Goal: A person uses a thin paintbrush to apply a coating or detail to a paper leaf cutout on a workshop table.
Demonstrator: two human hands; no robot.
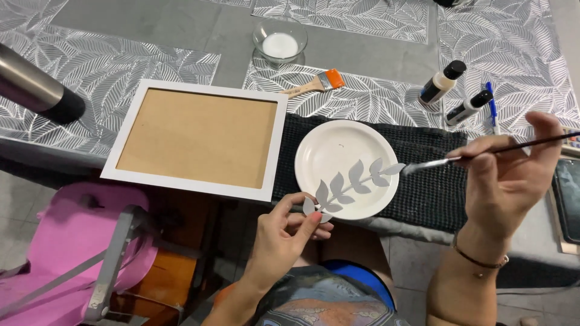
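My left hand (284,232) pinches the stem end of a grey leaf-sprig cutout (353,183), holding it over a white paper plate (326,154). In my right hand (510,175) is a thin dark-handled paintbrush (483,153); its tip touches the cutout's top leaf. The plate rests on a dark knitted mat (423,187) at the table's front edge. To the left lies a white picture frame (196,139) with a brown backing board.
A glass bowl of white paint (280,41) stands at the back, with a flat orange-ferruled brush (314,84) below it. Two paint bottles (456,93) and a blue pen (491,105) lie right. A dark cylinder (36,87) lies left, a pink stool (78,241) below.
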